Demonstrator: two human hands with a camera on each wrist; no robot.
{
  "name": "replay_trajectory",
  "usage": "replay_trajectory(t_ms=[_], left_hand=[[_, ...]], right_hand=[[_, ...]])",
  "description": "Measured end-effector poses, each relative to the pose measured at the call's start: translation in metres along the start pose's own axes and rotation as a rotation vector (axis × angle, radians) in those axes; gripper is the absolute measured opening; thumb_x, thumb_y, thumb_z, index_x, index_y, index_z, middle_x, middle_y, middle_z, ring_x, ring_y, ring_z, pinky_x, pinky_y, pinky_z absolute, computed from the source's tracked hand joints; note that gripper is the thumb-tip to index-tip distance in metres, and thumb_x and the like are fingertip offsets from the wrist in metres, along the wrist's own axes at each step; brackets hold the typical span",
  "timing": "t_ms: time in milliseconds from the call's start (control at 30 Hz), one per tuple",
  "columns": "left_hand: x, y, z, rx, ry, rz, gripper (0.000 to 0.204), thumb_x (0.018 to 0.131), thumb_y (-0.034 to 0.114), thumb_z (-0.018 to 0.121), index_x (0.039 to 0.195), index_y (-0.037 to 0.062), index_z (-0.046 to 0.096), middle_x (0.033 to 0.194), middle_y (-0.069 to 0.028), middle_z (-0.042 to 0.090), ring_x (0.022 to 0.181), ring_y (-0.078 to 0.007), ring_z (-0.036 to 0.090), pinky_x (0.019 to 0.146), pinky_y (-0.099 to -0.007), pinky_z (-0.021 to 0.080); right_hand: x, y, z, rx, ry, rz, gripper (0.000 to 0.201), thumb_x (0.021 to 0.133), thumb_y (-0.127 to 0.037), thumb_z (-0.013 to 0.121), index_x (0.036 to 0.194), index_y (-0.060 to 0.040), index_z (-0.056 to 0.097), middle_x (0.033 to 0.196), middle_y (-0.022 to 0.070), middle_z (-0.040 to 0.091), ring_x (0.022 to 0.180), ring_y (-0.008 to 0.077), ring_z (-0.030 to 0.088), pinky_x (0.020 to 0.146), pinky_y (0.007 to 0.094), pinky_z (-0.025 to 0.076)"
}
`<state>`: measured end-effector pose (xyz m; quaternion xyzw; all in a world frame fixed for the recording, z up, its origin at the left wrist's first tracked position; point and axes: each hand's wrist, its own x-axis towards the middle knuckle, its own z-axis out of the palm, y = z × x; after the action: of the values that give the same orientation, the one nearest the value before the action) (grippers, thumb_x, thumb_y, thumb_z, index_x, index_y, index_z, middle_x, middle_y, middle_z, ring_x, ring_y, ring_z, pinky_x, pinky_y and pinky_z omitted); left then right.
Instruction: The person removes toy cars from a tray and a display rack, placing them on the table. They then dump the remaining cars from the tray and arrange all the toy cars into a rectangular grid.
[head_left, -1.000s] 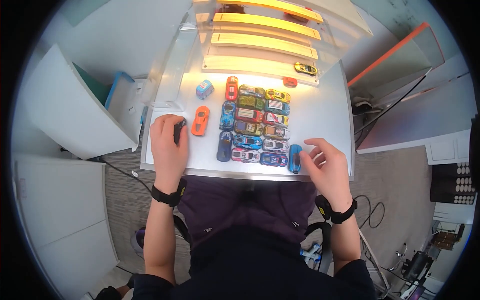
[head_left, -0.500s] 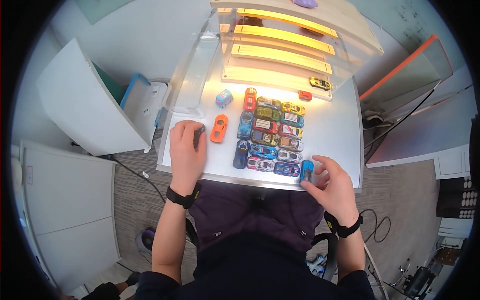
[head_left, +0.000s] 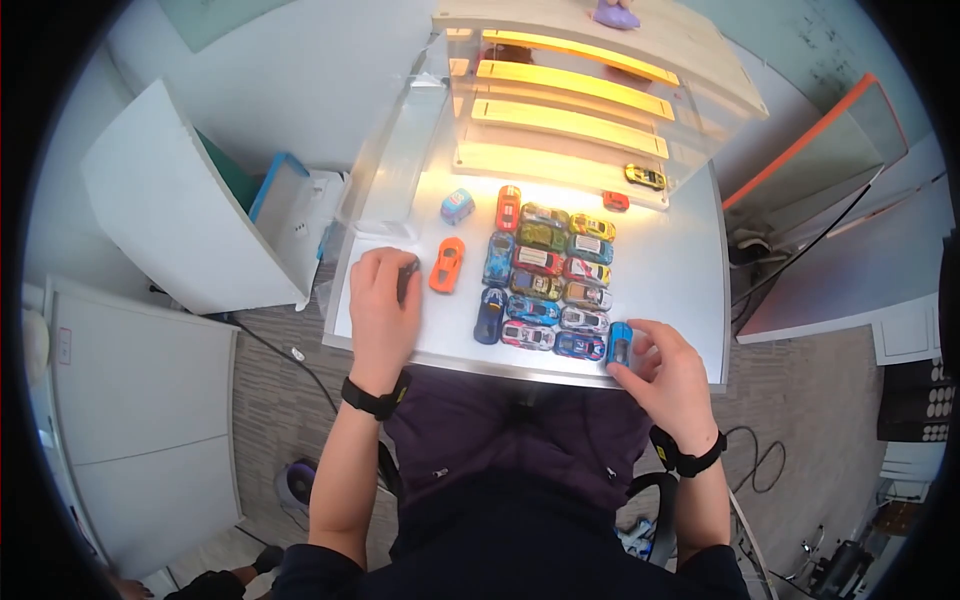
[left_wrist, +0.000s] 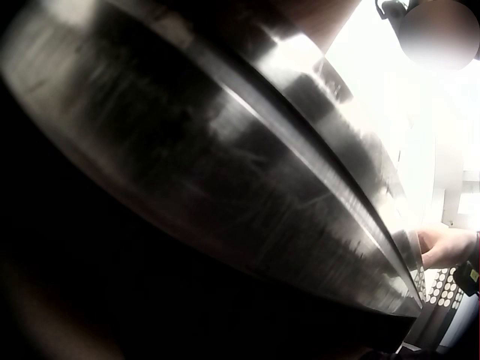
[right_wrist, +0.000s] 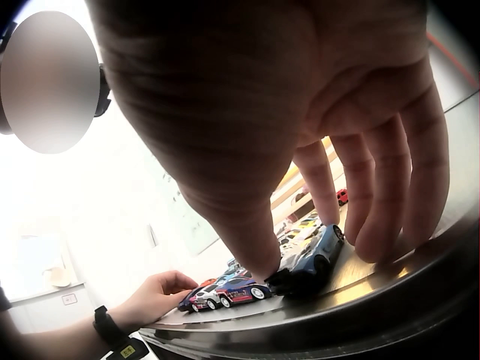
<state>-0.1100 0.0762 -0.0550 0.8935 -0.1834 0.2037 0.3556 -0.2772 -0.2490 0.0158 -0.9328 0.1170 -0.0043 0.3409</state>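
On the table's left side, my left hand (head_left: 385, 305) holds a small black toy car (head_left: 406, 277), mostly covered by the fingers. An orange toy car (head_left: 447, 265) lies just right of it. At the front edge, my right hand (head_left: 672, 378) has its thumb and index finger at the two ends of a blue toy car (head_left: 620, 344). The right wrist view shows the thumb against one end of the blue car (right_wrist: 315, 255). That car stands beside a block of several toy cars (head_left: 540, 262) packed in columns. The left wrist view mostly shows the metal table edge (left_wrist: 300, 157).
A lit display case (head_left: 570, 112) with wooden shelves stands at the back, a yellow toy car (head_left: 645, 177) on its lowest shelf. Near it is a small red car (head_left: 615, 201). A clear cover (head_left: 385, 190) and a blue van (head_left: 457, 206) are at left. Fingers touch a purple object (head_left: 616, 15) on top.
My right hand has closed in on the blue car, from thumb beside it to thumb and finger at its ends. The head view has shifted, and the purple object has come into sight.
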Motion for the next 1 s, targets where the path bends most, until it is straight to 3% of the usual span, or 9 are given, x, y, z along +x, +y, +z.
replay_trajectory(t_ms=[200,233,300,400,533,633,800,933,1000], left_hand=[[0.005,0.004,-0.033,-0.159,0.206,0.023,0.030,0.093,-0.005,0.075,0.122,0.0014,0.070,0.132,-0.0155,0.069,0.119,-0.0304,0.066,0.100,-0.0374,0.052],[0.008,-0.003,-0.058,-0.078,0.328,0.124,0.035,0.096,-0.004,0.074,0.130,0.0012,0.067,0.137,-0.0147,0.070,0.120,-0.0254,0.066,0.099,-0.0349,0.053],[0.023,-0.003,-0.105,-0.192,0.852,0.175,0.042,0.108,0.001,0.064,0.149,-0.0006,0.054,0.135,-0.0149,0.070,0.117,-0.0213,0.067,0.101,-0.0341,0.055],[0.038,0.010,-0.210,-0.203,1.308,-0.001,0.041,0.111,0.002,0.059,0.151,-0.0001,0.052,0.137,-0.0164,0.067,0.122,-0.0247,0.065,0.100,-0.0352,0.056],[0.031,0.023,-0.229,-0.358,1.072,0.009,0.036,0.109,0.001,0.061,0.144,0.0008,0.057,0.134,-0.0142,0.069,0.120,-0.0208,0.064,0.102,-0.0334,0.053],[0.009,0.033,-0.164,-0.384,0.664,-0.076,0.035,0.106,0.000,0.065,0.141,0.0012,0.060,0.134,-0.0122,0.068,0.123,-0.0194,0.064,0.105,-0.0347,0.052],[-0.031,0.085,-0.069,-0.579,-0.070,-0.103,0.047,0.090,-0.009,0.072,0.135,0.0017,0.063,0.129,-0.0114,0.068,0.118,-0.0200,0.066,0.101,-0.0354,0.053],[-0.039,0.129,-0.027,-0.632,-0.215,0.089,0.054,0.087,-0.006,0.081,0.137,0.0032,0.063,0.127,-0.0149,0.066,0.107,-0.0229,0.069,0.087,-0.0332,0.057],[-0.039,0.144,-0.021,-0.687,-0.280,0.037,0.055,0.087,-0.003,0.084,0.138,0.0052,0.064,0.130,-0.0144,0.062,0.105,-0.0215,0.069,0.080,-0.0309,0.058]], right_hand=[[0.003,0.006,0.002,0.023,0.033,-0.052,0.050,0.084,-0.019,0.092,0.128,-0.0064,0.072,0.092,0.0056,0.066,0.063,0.0167,0.065,0.060,0.0345,0.053],[0.004,0.007,0.002,0.030,0.033,-0.049,0.050,0.084,-0.019,0.092,0.128,-0.0063,0.072,0.091,0.0056,0.066,0.063,0.0167,0.065,0.060,0.0343,0.053],[0.004,0.007,0.002,0.044,0.018,-0.032,0.050,0.085,-0.019,0.091,0.129,-0.0061,0.072,0.091,0.0058,0.066,0.062,0.0162,0.064,0.060,0.0335,0.052],[0.006,0.007,0.002,0.092,0.004,0.002,0.050,0.086,-0.018,0.091,0.130,-0.0055,0.071,0.091,0.0060,0.066,0.061,0.0159,0.064,0.060,0.0331,0.052],[0.008,0.018,0.004,0.106,0.052,-0.027,0.049,0.088,-0.018,0.090,0.130,-0.0036,0.071,0.093,0.0070,0.068,0.061,0.0161,0.065,0.058,0.0335,0.052],[0.009,0.005,-0.006,0.076,0.088,0.009,0.046,0.088,-0.016,0.089,0.129,-0.0046,0.072,0.095,0.0079,0.068,0.063,0.0166,0.066,0.058,0.0327,0.053],[-0.006,-0.024,-0.010,0.111,0.132,-0.189,0.045,0.087,-0.011,0.089,0.128,-0.0071,0.072,0.102,0.0089,0.069,0.070,0.0178,0.068,0.061,0.0317,0.057],[-0.025,-0.073,-0.009,0.132,0.061,-0.337,0.051,0.084,-0.013,0.091,0.132,-0.0102,0.072,0.122,0.0098,0.067,0.092,0.0206,0.073,0.071,0.0339,0.063],[-0.030,-0.074,-0.001,0.149,0.050,-0.370,0.053,0.083,-0.012,0.091,0.133,-0.0098,0.072,0.124,0.0109,0.066,0.097,0.0238,0.073,0.077,0.0357,0.063]])
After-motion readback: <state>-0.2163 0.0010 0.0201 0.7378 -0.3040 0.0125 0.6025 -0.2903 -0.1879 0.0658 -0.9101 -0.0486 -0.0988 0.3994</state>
